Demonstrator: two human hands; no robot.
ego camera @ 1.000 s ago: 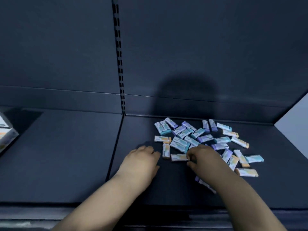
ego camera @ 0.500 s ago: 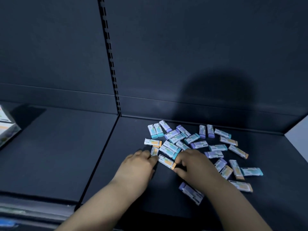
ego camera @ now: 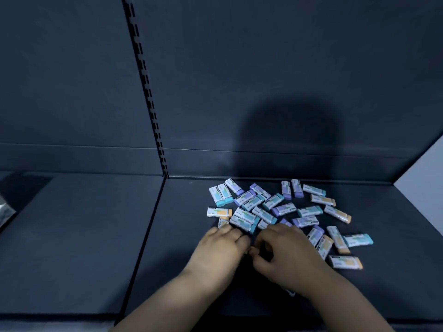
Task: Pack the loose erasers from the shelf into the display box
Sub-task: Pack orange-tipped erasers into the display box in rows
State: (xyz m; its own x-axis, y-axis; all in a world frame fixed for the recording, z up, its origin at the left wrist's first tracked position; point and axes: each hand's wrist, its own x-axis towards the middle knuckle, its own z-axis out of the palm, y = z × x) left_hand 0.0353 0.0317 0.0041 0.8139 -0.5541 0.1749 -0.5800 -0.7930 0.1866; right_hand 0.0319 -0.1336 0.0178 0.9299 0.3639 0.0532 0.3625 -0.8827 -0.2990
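Dark shelf carries the loose erasers scattered right of its seam; left hand and right hand meet at the pile's near edge, fingers curled, whether they grip an eraser cannot be told

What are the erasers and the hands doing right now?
erasers, loose, lying scattered on the shelf, some overlapping
shelf, holds the erasers on its right section
left hand, at the pile's near edge, fingers curled, hold unclear
right hand, close beside it, fingers curled, hold unclear
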